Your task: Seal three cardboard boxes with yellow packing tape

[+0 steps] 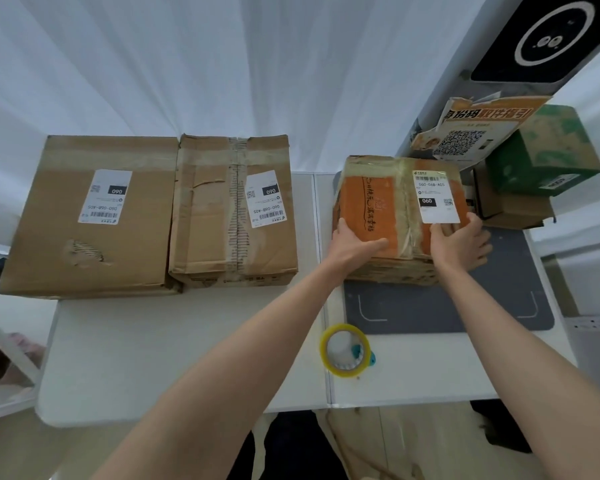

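Both hands reach forward to the orange box (395,216) on the right of the white counter (187,341). The left hand (355,244) lies on the box's near left top edge with its thumb stretched across the orange face and the fingers curled over the left side, gripping it. The right hand (463,242) holds the near right corner, thumb on top below the white shipping label (435,195) and fingers spread down the right side. Nearest on the counter, between the two forearms, lies the roll of yellow packing tape (345,349), flat, with a small teal piece at its right edge. Beyond it lies a dark grey mat (447,306), and the orange box sits on the mat's far part. To the left, two plain brown cardboard boxes (153,213) stand side by side, touching, each with a white label on top; the right one has old tape down its middle. Far right, beside the orange box, a green box (548,150) sits on a smaller brown one, with a QR-code sign (471,129) leaning just behind.
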